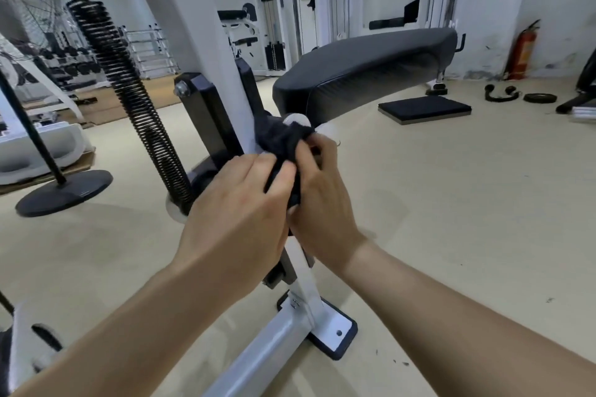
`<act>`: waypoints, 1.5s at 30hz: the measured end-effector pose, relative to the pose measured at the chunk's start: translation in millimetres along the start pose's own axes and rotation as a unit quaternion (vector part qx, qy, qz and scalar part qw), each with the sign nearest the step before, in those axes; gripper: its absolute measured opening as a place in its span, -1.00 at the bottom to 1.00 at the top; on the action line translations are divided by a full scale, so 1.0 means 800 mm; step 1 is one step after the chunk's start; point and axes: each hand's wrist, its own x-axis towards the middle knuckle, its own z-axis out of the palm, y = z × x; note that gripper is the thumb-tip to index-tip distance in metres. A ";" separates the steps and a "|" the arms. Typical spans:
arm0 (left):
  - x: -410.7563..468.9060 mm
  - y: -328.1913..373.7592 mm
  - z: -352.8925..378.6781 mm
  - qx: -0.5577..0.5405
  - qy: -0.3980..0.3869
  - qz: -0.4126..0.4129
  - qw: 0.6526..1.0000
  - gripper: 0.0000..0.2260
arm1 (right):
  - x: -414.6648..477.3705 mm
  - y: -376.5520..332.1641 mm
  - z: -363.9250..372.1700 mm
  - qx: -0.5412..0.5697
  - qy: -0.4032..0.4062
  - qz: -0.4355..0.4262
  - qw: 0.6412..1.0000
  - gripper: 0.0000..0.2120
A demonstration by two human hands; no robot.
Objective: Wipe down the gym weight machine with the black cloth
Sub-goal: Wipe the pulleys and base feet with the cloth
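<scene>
Hands are clasping the black cloth [282,138] together: the left hand [238,203] is pinching its near edge, and the right hand [319,190] is gripping its bunched middle. The cloth is pressing forward against the white upright of the weight machine [222,51], just below the padded seat [364,64], with both hands equally close.

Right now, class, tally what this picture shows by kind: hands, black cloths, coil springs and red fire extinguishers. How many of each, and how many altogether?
Hands: 2 (left hand, right hand)
Black cloth: 1
Coil spring: 1
Fire extinguisher: 1
Total: 5
</scene>
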 end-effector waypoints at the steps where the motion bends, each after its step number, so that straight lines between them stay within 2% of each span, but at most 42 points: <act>1: 0.001 0.003 0.000 -0.001 -0.007 0.003 1.000 -0.70 | -0.007 0.008 0.003 -0.021 -0.008 -0.005 1.000 -0.46; 3: 0.002 0.005 0.002 -0.021 -0.016 0.015 1.000 -0.77 | -0.016 0.028 0.003 -0.057 -0.027 0.016 0.998 -0.47; 8: 0.010 0.007 0.014 -0.014 -0.014 0.049 0.999 -0.67 | -0.023 0.057 -0.009 -0.192 -0.060 0.036 0.979 -0.45; 11: 0.023 0.019 0.028 -0.018 0.025 0.046 0.998 -0.64 | -0.032 0.042 0.018 -0.159 -0.032 0.120 0.980 -0.55; 13: 0.034 0.029 0.037 -0.025 0.053 0.034 0.998 -0.67 | -0.034 0.031 0.028 -0.146 -0.028 0.104 0.983 -0.52; 15: 0.042 0.032 0.038 -0.030 0.043 0.019 0.998 -0.72 | -0.021 0.025 0.010 -0.052 0.003 0.123 0.991 -0.66; 17: 0.046 0.031 0.034 -0.012 0.011 0.005 1.000 -0.71 | 0.002 0.025 -0.026 0.009 -0.067 0.175 0.982 -0.79; 19: 0.047 0.026 0.027 0.013 -0.001 -0.011 1.000 -0.67 | 0.031 0.022 -0.065 0.004 -0.121 0.169 0.978 -0.74; 21: 0.045 0.019 0.021 0.015 0.020 -0.016 1.000 -0.68 | 0.060 0.009 -0.090 0.071 -0.053 0.156 0.984 -0.64; 23: 0.044 0.010 0.016 0.014 0.044 -0.012 0.999 -0.77 | 0.078 0.001 -0.088 0.121 0.032 0.107 0.986 -0.51; 24: 0.043 0.005 0.013 0.014 0.053 -0.009 0.998 -0.82 | 0.080 -0.001 -0.078 0.117 0.025 0.076 0.990 -0.47; 26: 0.039 0.000 0.006 0.007 0.057 -0.014 0.998 -0.91 | 0.067 -0.002 -0.047 0.052 -0.033 -0.009 0.998 -0.48; 28: 0.035 -0.002 0.003 0.001 0.051 -0.012 0.999 -0.94 | 0.055 0.006 -0.027 -0.005 -0.054 -0.034 0.998 -0.51; 34: 0.035 -0.007 0.006 -0.046 0.084 -0.016 0.995 -0.93 | 0.051 0.018 -0.022 -0.041 0.004 -0.042 0.998 -0.59; 35: 0.034 -0.006 0.006 -0.053 0.085 -0.017 0.995 -0.94 | 0.050 0.017 -0.023 -0.037 0.011 -0.036 0.999 -0.66; 37: 0.032 -0.006 0.007 -0.065 0.071 -0.026 0.995 -0.84 | 0.046 0.029 -0.030 -0.034 0.020 -0.016 0.999 -0.85; 38: 0.031 -0.006 0.008 -0.070 0.062 -0.028 0.995 -0.79 | 0.043 0.036 -0.037 -0.048 0.020 0.002 0.999 -0.85; 40: 0.030 -0.006 0.007 -0.088 0.058 -0.038 0.994 -0.75 | 0.043 0.051 -0.055 -0.084 -0.019 0.084 0.993 -0.77; 42: 0.032 -0.005 0.004 -0.104 0.070 -0.043 0.991 -0.69 | 0.053 0.065 -0.073 -0.106 -0.089 0.204 0.969 -0.82; 43: 0.034 -0.004 0.001 -0.106 0.075 -0.044 0.990 -0.64 | 0.062 0.068 -0.080 -0.078 -0.103 0.234 0.964 -0.84; 45: 0.039 0.002 -0.008 -0.113 0.080 -0.041 0.989 -0.53 | 0.072 0.057 -0.079 0.065 -0.072 0.196 0.976 -0.75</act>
